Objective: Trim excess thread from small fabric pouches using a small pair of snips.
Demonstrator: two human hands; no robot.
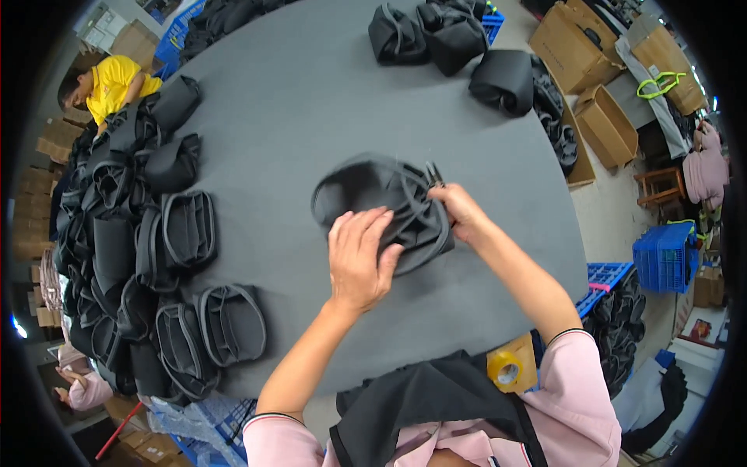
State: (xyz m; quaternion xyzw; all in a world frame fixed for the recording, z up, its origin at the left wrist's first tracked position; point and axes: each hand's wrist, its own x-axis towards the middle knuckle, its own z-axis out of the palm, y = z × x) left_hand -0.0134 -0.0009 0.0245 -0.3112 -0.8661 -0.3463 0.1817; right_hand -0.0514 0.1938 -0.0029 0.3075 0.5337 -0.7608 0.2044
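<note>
A black fabric bag (416, 253) with dark piped edges and inner dividers sits on the grey table in front of me, its opening facing up. My left hand (362, 261) grips its near side, fingers over the fabric and thumb apart. At the bag's right edge, my right hand (459, 210) is closed round small metal thread snips (433, 173), whose tips point up and away. The far part of the bag is blurred, and the right fingers partly hide the snips.
Many similar black bags (229, 323) crowd the table's left side, and several more (502, 82) lie at the far right. A person in yellow (117, 86) is at the far left. A tape roll (507, 370) lies by my right elbow, with blue crates (665, 257) beyond the table.
</note>
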